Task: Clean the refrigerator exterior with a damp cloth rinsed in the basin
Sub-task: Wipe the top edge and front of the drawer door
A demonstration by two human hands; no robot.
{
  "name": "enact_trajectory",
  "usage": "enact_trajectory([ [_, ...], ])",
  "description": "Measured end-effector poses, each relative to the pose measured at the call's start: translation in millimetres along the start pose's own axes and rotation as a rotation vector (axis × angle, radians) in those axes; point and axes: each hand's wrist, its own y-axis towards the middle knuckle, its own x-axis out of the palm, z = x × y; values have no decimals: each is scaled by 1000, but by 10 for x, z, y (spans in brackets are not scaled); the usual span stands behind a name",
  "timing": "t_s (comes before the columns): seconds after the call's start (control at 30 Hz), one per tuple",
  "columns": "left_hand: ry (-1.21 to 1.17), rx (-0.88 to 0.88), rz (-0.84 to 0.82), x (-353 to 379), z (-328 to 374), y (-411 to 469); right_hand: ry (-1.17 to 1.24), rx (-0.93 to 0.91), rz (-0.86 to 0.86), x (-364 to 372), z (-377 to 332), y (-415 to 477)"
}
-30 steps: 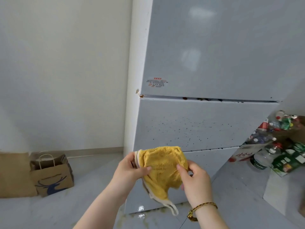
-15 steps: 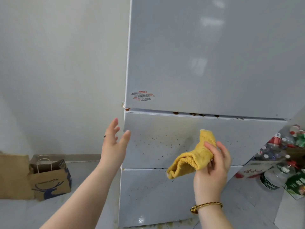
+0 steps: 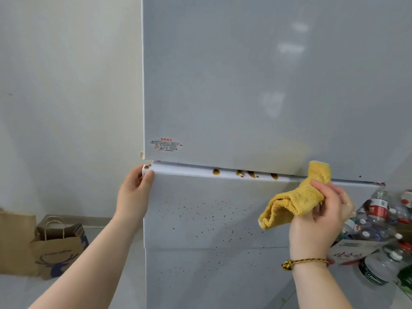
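My left hand [image 3: 133, 194] has reached the drawer [image 3: 211, 210] corner, fingers [image 3: 148, 177] curled on its edge; my right hand [image 3: 321, 217] grips the cloth [image 3: 289, 202], now raised to the stained fridge [image 3: 245, 85] seam, ready to wipe

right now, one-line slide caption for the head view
Left hand grips the corner of the refrigerator's middle drawer; right hand holds a folded yellow cloth at its brown-stained top ledge.
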Motion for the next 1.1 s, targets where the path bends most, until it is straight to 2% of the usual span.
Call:
enact_trajectory([
  [0.13,-56,20,-56,-178,1,-313,-177,-116,-80,142,-36,58],
  [0.2,-74,14,-105,-277,18,-377,-299,-175,-206,273,-57,2],
  [0.27,-61,18,-156,-364,17,-418,-369,-154,-322,406,-133,-112],
  [0.37,-54,27,-207,-450,-19,-499,-520,-211,-406,539,-244,-275],
  [0.47,-83,29,-216,-474,-17,-530,-666,-162,-636,662,-525,-411],
  [0.6,-80,68,-245,-486,11,-535,-636,-249,-832,971,-834,-783],
  [0.77,-54,79,-274,-522,-13,-539,-444,-535,-809,1049,-795,-942],
  [0.83,-64,78,-275,-546,-34,-521,-430,-649,-888,938,-633,-840],
  [0.9,-68,70,-267,-557,-38,-506,-452,-718,-875,799,-470,-675],
  [0.97,-63,72,-263,-548,-17,-490,-505,-699,-808,711,-349,-536],
  [1.1,-43,73,-233,-515,8,-418,-557,-547,-633,911,-408,-590],
])
